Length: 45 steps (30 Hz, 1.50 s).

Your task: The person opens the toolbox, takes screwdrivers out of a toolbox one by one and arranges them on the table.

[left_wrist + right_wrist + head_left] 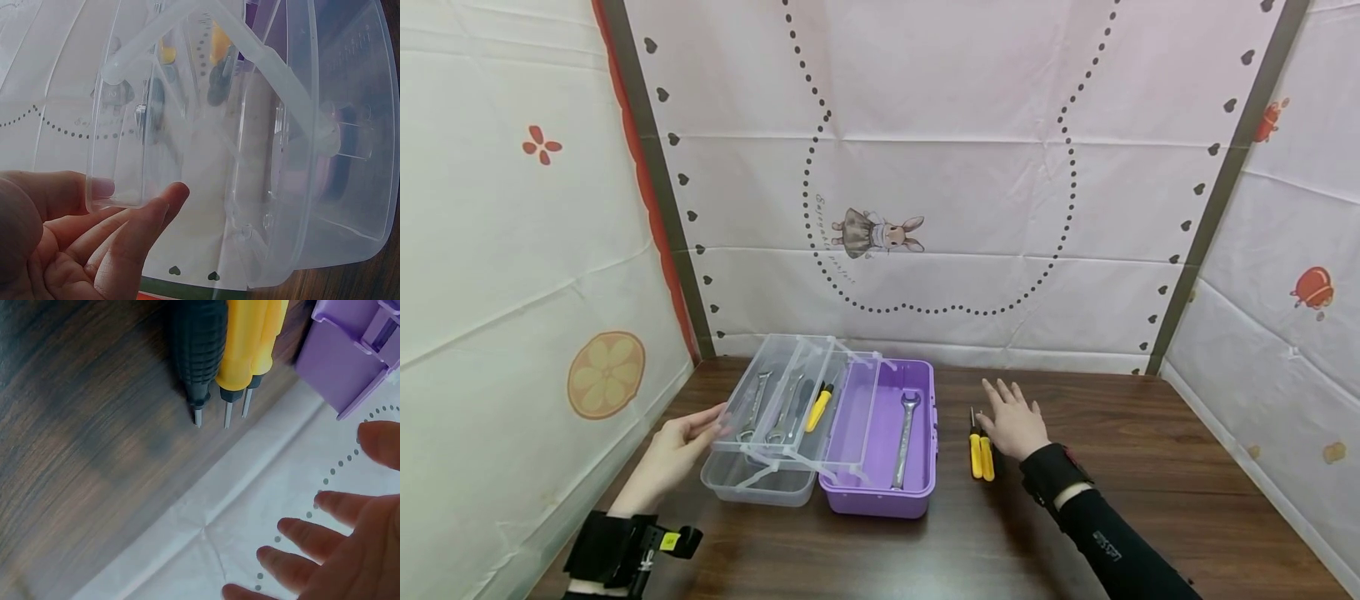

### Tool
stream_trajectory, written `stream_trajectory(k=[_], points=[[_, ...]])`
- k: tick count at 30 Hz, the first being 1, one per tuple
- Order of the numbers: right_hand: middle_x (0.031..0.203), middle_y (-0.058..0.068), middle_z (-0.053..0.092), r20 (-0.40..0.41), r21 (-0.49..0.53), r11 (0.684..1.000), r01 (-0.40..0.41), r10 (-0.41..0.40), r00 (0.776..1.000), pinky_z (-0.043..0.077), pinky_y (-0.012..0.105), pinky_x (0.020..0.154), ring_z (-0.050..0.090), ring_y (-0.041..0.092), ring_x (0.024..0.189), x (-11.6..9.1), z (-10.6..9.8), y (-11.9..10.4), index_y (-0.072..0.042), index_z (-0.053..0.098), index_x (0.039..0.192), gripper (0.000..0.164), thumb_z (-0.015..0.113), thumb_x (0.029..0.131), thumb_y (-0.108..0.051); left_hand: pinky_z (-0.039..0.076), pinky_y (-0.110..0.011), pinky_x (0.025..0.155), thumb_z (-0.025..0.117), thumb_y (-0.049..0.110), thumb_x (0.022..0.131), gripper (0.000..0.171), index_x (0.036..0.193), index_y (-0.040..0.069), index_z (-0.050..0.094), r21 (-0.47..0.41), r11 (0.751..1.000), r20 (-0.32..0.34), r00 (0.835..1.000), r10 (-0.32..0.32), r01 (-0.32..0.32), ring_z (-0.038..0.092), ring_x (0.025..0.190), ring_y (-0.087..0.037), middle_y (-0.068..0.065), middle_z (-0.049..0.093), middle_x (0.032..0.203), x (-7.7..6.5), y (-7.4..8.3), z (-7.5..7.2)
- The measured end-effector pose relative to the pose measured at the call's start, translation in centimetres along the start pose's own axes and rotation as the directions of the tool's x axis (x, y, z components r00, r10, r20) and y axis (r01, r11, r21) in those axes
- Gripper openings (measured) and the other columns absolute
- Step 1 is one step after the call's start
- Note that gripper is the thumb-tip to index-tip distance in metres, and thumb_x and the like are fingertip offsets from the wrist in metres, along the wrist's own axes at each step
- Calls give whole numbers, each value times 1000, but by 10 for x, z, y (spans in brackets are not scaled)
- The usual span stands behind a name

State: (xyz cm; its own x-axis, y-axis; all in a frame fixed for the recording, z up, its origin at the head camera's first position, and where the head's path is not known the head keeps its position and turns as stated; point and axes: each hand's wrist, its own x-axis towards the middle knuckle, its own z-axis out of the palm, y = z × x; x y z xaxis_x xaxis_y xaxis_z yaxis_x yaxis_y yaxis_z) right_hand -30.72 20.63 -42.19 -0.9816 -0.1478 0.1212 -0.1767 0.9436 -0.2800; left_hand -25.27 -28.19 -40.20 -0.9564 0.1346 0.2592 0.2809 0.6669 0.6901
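My left hand (668, 457) pinches the near left corner of a clear divided tray (119, 204), thumb on one side of its wall and fingers on the other. Two wrenches (756, 407) and a yellow-handled tool (820, 408) show in the tray. White folding arms (772, 463) run along it, over a clear plastic shell (758, 493). Beside it stands a purple toolbox (880, 502) with one wrench (905, 442) inside. My right hand (1017, 423), fingers spread and holding nothing, is beside two yellow screwdrivers (240, 347) and a black-handled one (200, 350).
The brown wooden table (1120, 475) carries everything. A white patterned cloth (955, 208) hangs behind it, with more cloth at the left (535, 275) and right (1270, 350) sides.
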Motion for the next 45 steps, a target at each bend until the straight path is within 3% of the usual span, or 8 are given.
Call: stream_trajectory(k=[4, 16, 26, 33, 37, 43, 45], points=[[157, 28, 30, -10, 9, 998, 62, -62, 998, 22, 69, 113, 22, 48, 146, 0, 3, -2, -2, 31, 154, 60, 50, 103, -29, 51, -17, 70, 52, 12, 103, 43, 142, -7, 47, -11, 1000, 5, 1000, -1, 1, 63, 97, 0, -28, 63, 127, 0, -1, 0], [160, 22, 28, -31, 17, 976, 216, -215, 976, 19, 67, 116, 20, 44, 148, 4, 5, -23, -4, 29, 155, 61, 48, 104, -32, 46, -19, 66, 52, 13, 103, 43, 142, -6, 48, 4, 1000, 0, 1000, -8, 8, 62, 89, 3, -26, 65, 123, 1, 0, 1], [160, 20, 30, -24, -5, 945, 327, -327, 945, 21, 66, 116, 22, 42, 149, 17, 4, -54, -7, 32, 155, 60, 50, 103, -32, 50, -17, 71, 52, 12, 103, 43, 142, -5, 49, 31, 999, 0, 1000, -23, 23, 65, 109, -30, -23, 69, 118, 1, 3, 1], [160, 15, 33, 19, -39, 913, 406, -406, 914, 23, 64, 116, 22, 40, 149, 27, 3, -85, -10, 34, 154, 60, 46, 103, -38, 49, -20, 67, 52, 12, 103, 44, 143, -5, 47, 2, 1000, 8, 1000, -24, 24, 66, 98, -8, -25, 66, 122, 1, 2, 0], [161, 12, 33, 64, -54, 890, 453, -450, 891, 22, 63, 118, 22, 37, 150, 33, 2, -102, -13, 33, 155, 59, 46, 104, -39, 51, -19, 70, 51, 13, 103, 44, 144, -5, 46, 6, 1000, 14, 999, -29, 29, 66, 101, -9, -25, 66, 124, 1, 0, 0], [162, 7, 30, 156, -64, 844, 533, -519, 841, 19, 61, 119, 18, 33, 152, 40, -1, -125, -14, 30, 157, 62, 47, 103, -41, 47, -18, 68, 50, 15, 104, 45, 144, -4, 47, -17, 1000, 16, 1000, -26, 26, 64, 90, 1, -24, 66, 123, 0, 0, -1], [162, 6, 31, 185, -68, 824, 562, -543, 819, 18, 60, 120, 17, 32, 152, 42, 0, -132, -14, 31, 156, 62, 47, 103, -41, 48, -16, 70, 50, 16, 104, 45, 144, -3, 47, -10, 1000, 16, 999, -30, 30, 66, 94, -5, -23, 67, 122, 0, 1, -2]])
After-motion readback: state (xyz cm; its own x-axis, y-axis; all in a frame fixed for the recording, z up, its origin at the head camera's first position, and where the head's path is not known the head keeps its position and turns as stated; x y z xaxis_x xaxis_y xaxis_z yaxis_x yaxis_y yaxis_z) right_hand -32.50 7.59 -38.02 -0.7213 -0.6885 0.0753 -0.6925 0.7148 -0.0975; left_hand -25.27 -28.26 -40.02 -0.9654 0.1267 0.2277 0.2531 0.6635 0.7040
